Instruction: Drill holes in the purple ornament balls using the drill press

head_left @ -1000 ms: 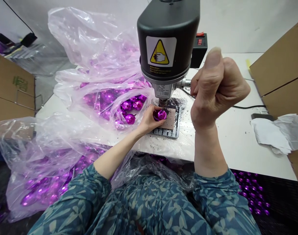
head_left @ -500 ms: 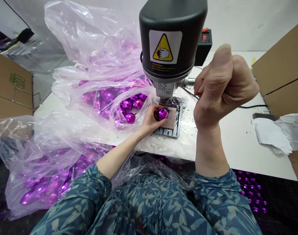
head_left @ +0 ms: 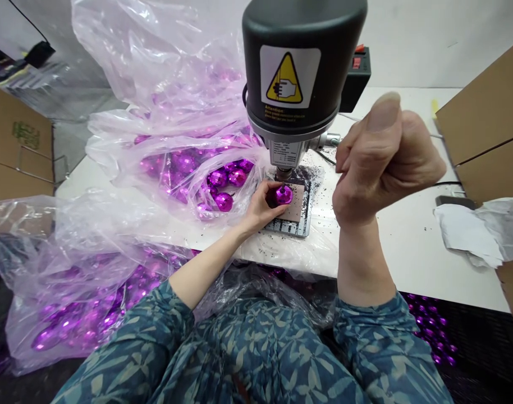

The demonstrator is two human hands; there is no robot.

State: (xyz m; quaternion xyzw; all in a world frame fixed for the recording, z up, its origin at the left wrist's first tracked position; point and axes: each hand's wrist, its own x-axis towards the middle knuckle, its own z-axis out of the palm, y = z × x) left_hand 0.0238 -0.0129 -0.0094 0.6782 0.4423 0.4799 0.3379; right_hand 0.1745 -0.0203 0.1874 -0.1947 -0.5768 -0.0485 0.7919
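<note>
My left hand (head_left: 262, 206) pinches a shiny purple faceted ball (head_left: 283, 194) between thumb and fingers. The ball rests on a brown board (head_left: 296, 209) over the grey metal base (head_left: 282, 226) of a black bench drill press (head_left: 301, 120). A dark spot shows on top of the ball, just under the chuck (head_left: 284, 174); whether they touch I cannot tell. My right hand (head_left: 376, 160) is raised in a fist at the press's right side, beside the silver lever hub (head_left: 332, 139). Its fingers wrap the lever's handle, which the hand mostly hides.
An opened clear plastic bag (head_left: 172, 134) of purple balls (head_left: 223, 201) lies left of the press. Another bag (head_left: 83, 303) hangs lower left. Dark shavings surround the base. Cardboard boxes (head_left: 492, 112) flank the table (head_left: 408, 241); crumpled white paper (head_left: 467, 230) lies right.
My right fist has come down slightly. The ball has turned a little in my left hand, so its dark spot now faces up. The view has shifted slightly.
</note>
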